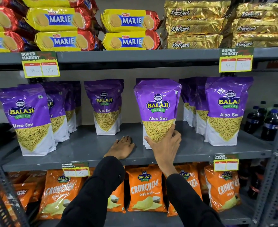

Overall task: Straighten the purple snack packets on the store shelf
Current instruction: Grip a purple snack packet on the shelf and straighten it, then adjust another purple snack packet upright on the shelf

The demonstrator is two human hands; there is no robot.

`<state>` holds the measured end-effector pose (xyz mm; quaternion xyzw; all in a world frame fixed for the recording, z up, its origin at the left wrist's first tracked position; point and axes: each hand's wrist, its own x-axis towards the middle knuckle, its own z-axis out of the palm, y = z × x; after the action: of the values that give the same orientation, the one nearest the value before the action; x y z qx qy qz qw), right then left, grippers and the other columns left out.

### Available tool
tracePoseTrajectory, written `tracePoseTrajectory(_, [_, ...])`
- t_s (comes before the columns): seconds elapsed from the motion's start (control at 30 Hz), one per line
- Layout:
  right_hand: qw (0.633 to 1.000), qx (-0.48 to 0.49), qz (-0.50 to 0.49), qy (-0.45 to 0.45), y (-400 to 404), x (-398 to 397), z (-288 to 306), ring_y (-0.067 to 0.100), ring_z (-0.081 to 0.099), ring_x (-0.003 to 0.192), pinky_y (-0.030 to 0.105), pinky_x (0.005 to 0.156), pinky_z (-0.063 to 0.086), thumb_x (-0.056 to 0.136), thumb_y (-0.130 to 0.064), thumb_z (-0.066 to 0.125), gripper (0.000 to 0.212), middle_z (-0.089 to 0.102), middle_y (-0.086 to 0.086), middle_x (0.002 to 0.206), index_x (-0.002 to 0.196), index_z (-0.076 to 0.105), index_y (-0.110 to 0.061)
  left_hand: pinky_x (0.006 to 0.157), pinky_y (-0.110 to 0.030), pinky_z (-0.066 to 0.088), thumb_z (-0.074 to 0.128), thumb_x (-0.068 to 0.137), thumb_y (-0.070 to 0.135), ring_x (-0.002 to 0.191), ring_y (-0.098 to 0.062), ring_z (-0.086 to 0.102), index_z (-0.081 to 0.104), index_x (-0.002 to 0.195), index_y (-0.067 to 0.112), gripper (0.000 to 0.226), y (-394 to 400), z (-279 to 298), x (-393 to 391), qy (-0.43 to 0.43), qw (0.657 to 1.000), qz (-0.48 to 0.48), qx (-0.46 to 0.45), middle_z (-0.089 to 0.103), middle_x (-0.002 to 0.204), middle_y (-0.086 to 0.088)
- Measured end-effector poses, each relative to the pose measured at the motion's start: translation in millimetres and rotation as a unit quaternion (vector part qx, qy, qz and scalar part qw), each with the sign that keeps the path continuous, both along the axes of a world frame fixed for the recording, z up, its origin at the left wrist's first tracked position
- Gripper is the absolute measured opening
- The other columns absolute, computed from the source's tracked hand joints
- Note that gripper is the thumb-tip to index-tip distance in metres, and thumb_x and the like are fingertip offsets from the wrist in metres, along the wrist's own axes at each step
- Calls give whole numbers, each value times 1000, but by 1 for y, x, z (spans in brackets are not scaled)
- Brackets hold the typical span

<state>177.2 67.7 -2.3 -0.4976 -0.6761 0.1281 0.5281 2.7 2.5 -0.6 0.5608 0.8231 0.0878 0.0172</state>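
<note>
Several purple Aloo Sev packets stand upright in rows on the grey middle shelf (85, 145). My right hand (164, 145) grips the lower front of the centre-right packet (158, 105), thumb on its left side and fingers round its right edge. That packet stands near the shelf's front. My left hand (122, 147) rests palm down on the bare shelf just to its left, holding nothing. Other purple packets are the far-left one (26, 118), a smaller-looking one set further back (106, 107), and the right one (226, 110).
Yellow Marie biscuit packs (130, 30) and gold Krackjack packs (194, 25) fill the top shelf. Orange Crunchem bags (144, 189) line the lower shelf. Dark drink bottles (269, 122) stand at the right end. Price tags (40, 64) hang from the shelf edges.
</note>
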Motion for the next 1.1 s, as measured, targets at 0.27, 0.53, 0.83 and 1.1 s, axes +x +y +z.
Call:
tracePoseTrajectory(0.27, [996,60,45,53,-17,6,-18,25,40,128,39,100,44,66,-65,80,109,38,12,142,149,29,-15,104,-46,46,39,99,46,125,-34,55,47,136,21,45,-16,0,1,-70,992,35,97,57,140,-10])
tracePoseTrajectory(0.53, [963,147,192,117,-78,-38,-14,18,50,122,28,102,44,85,-43,74,57,46,1,128,129,51,-14,112,-48,39,36,103,44,141,-31,43,40,148,26,48,-86,0,-38,-72,987,67,127,44,156,-1])
tracePoseTrajectory(0.83, [965,-27,255,59,-82,-193,23,37,43,131,44,104,43,73,-42,83,94,42,17,140,143,36,-1,109,-50,41,28,97,55,133,-32,51,46,137,34,49,-157,14,-160,-69,990,79,93,52,148,1])
tracePoseTrajectory(1.1, [971,-156,174,50,-52,-274,35,39,24,147,47,116,30,64,-54,87,128,21,23,160,155,14,1,118,-48,22,32,105,40,142,-34,33,40,139,7,49,-159,5,-189,-50,997,42,35,40,151,-14])
